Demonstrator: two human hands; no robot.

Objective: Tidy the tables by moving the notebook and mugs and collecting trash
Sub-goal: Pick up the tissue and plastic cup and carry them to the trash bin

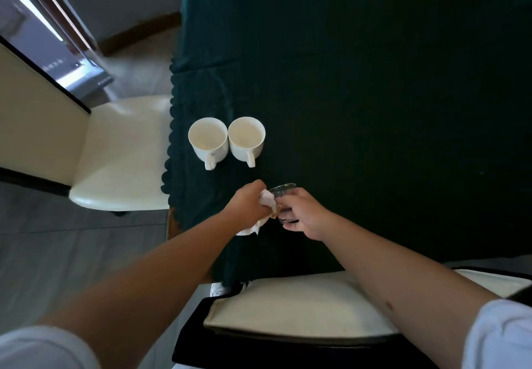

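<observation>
Left hand: your left hand (250, 201) clutches crumpled tissue (267, 199).
Right hand: your right hand (305, 213) grasps a clear glass (283, 193).
Mugs: two white mugs (207, 139) side by side, farther left on the green tablecloth (374, 95).

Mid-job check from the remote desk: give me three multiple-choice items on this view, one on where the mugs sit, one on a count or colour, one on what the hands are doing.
1. Where do the white mugs stand?
A. On the near chair seat
B. Side by side near the table's left edge
C. Stacked at the far end of the table

2. How many white mugs are on the table?
A. One
B. Two
C. Four

3. What does the left hand hold?
A. Crumpled white paper
B. A notebook
C. Nothing

Answers:
1 B: the left mug and the right mug stand next to each other on the dark green tablecloth, close to its left edge.
2 B: only those two show.
3 A: the left hand grips crumpled white paper, while the right hand holds a clear glass.
</observation>
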